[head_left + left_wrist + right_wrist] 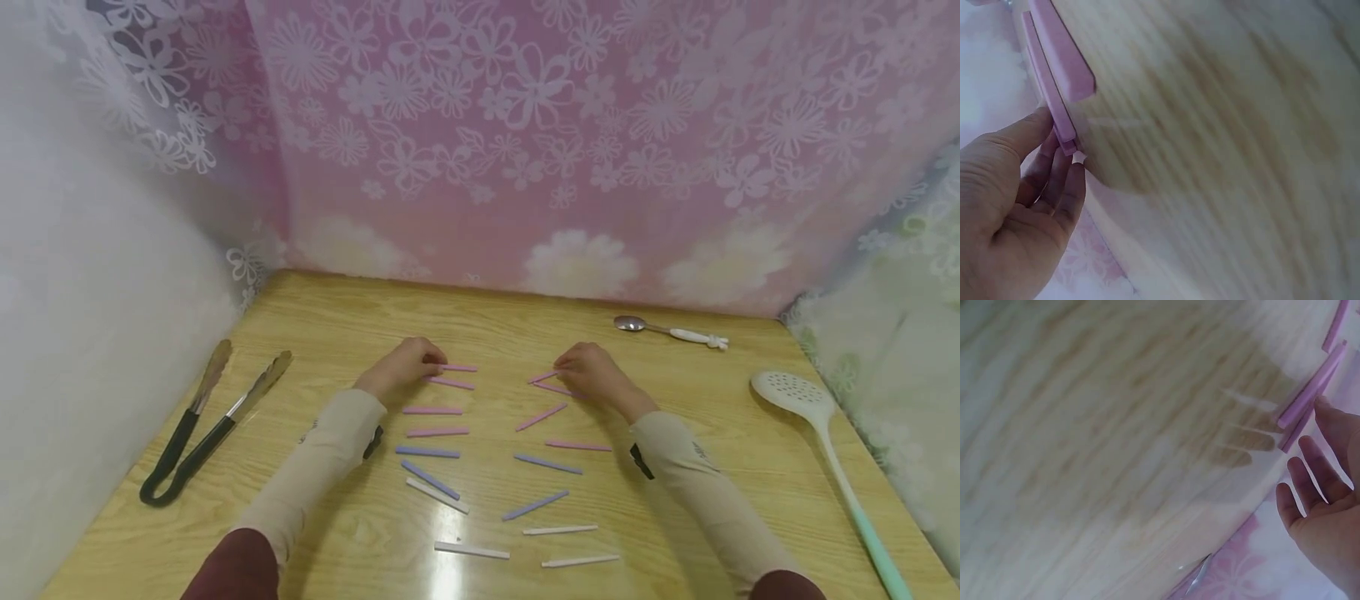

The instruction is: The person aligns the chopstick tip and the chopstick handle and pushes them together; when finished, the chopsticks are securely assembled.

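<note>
My left hand (408, 364) is at the far left of the rows of sticks. Its thumb and fingertips pinch the end of a slim pink stick (1050, 75), and a second pink stick (1066, 53) lies alongside. Opposite it, my right hand (596, 375) is low over the table. Its thumb tip is right at a pink stick (1313, 384) that crosses another pink stick (1297, 428). The other fingers of that hand are spread and fairly straight. Nearer lie more pink sticks (432, 411), blue sticks (427, 452) and white sticks (472, 550), in two columns.
Black-handled tongs (191, 450) lie at the left of the wooden table (517, 333). A spoon (667, 331) with a white handle is at the back right. Along the right edge lies a white slotted ladle (795, 396) with a green handle. Flowered cloth (480, 150) hangs around the table.
</note>
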### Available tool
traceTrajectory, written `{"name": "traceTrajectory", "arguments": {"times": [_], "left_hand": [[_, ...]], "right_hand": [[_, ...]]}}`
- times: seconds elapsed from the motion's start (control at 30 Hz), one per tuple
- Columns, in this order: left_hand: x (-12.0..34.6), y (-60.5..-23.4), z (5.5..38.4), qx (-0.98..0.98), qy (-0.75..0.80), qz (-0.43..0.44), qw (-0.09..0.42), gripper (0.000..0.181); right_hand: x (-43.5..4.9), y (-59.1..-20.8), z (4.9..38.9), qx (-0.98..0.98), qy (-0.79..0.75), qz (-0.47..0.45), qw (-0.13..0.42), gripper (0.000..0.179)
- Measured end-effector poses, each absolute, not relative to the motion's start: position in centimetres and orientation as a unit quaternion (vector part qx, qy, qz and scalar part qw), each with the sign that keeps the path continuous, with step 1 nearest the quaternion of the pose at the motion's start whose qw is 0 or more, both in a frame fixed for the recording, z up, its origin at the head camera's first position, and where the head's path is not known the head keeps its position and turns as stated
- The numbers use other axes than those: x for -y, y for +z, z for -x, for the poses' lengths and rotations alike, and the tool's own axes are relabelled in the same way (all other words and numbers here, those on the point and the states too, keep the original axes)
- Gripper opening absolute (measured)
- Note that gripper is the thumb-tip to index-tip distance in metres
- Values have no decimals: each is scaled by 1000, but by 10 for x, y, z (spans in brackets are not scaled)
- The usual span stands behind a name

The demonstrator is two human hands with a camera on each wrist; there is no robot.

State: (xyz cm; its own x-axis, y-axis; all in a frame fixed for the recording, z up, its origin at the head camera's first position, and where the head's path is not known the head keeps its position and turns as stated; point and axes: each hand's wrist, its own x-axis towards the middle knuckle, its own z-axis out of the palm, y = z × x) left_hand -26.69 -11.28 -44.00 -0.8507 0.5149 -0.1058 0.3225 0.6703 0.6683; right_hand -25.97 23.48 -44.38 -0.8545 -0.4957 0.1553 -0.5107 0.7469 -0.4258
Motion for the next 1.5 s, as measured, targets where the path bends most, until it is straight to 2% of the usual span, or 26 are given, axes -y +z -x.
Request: {"name": "traceTrajectory", "arguments": {"times": [0.3,0.47,0.57,0.7,0.9,1.2,1.5], "left_hand": [[113,-441,266,-902,330,-248,127,18],[111,-439,262,-897,345,-244,126,20],[109,-436,258,-895,348,-258,101,19],[106,-428,250,-890,355,-280,66,18],[102,-423,239,-878,389,-275,50,20],[97,-413,223,-854,422,-304,-4,20],[92,-409,215,-841,445,-308,-14,19]], "right_hand": [[-231,-442,258,934,227,-276,7,7],[-231,-439,252,937,250,-245,-11,11],[-230,-436,246,937,273,-217,-17,13],[-224,-428,238,927,304,-219,10,13],[-210,-418,226,904,345,-245,66,10],[-196,-403,206,885,390,-245,69,12],[-194,-396,199,883,392,-248,78,11]]}}
